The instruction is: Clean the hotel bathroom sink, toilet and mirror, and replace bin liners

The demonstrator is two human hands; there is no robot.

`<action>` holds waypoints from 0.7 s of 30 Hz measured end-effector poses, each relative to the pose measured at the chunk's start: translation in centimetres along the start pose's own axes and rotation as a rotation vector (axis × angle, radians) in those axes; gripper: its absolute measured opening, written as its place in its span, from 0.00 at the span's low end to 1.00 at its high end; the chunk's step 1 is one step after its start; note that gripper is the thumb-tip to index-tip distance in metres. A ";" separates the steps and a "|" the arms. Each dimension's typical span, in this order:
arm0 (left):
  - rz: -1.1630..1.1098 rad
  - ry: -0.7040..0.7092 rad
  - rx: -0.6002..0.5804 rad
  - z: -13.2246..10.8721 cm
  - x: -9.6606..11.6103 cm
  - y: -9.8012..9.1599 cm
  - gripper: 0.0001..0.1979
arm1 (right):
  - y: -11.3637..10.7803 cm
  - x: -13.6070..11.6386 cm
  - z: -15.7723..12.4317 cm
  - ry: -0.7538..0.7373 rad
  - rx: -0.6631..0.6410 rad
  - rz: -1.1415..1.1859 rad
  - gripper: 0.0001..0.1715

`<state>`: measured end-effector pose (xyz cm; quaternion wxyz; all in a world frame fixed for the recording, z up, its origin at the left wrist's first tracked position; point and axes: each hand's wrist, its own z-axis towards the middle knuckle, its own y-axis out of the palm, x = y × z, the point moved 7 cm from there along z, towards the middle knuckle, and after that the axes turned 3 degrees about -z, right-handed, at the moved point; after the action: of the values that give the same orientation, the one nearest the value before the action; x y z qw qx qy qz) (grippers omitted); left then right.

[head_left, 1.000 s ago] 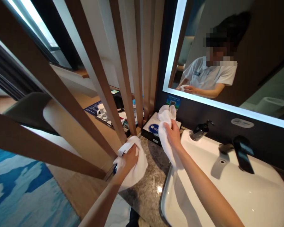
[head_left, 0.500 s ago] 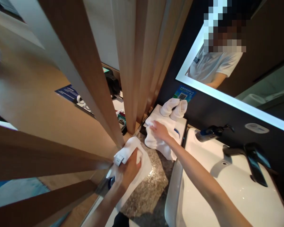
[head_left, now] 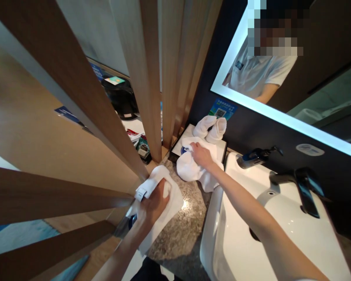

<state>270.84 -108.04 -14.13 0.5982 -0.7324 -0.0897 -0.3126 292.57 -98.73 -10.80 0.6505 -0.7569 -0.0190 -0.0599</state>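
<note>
The fingers (head_left: 161, 190) of the left hand (head_left: 153, 205) are bent over a folded cloth (head_left: 172, 203) and grasp it against the edge of the stone tabletop (head_left: 187, 230). A small label sticks out just beside the knuckles, and something dark and blue shows under the wrist; I cannot tell what it is. The fingers (head_left: 194, 147) of the right hand (head_left: 201, 155) lie curved on top of a crumpled cloth (head_left: 188, 171). I cannot tell whether they pinch it or only press on it. This cloth lies half on the flat tray (head_left: 222, 147) beyond the fingertips and half on the tabletop, with its tail touching the rim of the basin (head_left: 280, 242) under the forearm.

To my eye the work in hand is the handling of these two white cloths, the right one being pushed together on the tray. Two rolled towels (head_left: 211, 128) stand just behind the right fingers, nearly touching the cloth, and the soap pump (head_left: 256, 157) is near on the far side of the wrist. Any further move of the right hand calls for a gentle reach, so that the rolls are not pushed over. The wooden slats (head_left: 152, 78) stand close behind the left fingers and leave little room there.
</note>
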 end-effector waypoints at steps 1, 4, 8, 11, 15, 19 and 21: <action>0.072 0.021 -0.006 0.0 0.2 -0.1 0.18 | 0.3 1.7 -0.9 0.047 -0.036 -0.043 0.19; 0.167 0.063 -0.015 0.0 0.2 -0.1 0.20 | 1.1 7.3 -4.5 0.126 -0.171 -0.132 0.19; 0.151 0.016 -0.128 -0.4 -0.6 0.1 0.30 | 1.2 10.6 -7.7 0.099 -0.375 -0.176 0.21; 0.094 0.001 -0.237 -0.6 -0.6 0.2 0.33 | -0.3 9.5 -6.8 0.222 -0.230 -0.106 0.23; 0.065 -0.010 -0.211 -0.3 0.0 0.0 0.31 | 0.1 5.6 -5.6 0.052 -0.154 0.143 0.24; 0.079 -0.037 -0.113 -0.4 0.6 -1.1 0.24 | 0.7 9.1 -8.5 0.181 -0.260 0.009 0.24; 0.024 -0.041 -0.038 -0.8 1.2 -2.5 0.23 | -0.5 11.6 -11.2 0.275 -0.188 0.030 0.22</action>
<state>270.20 -108.41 -11.33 0.5860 -0.7508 -0.0874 -0.2920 303.30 -110.27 -7.29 0.5743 -0.7992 0.0872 -0.1544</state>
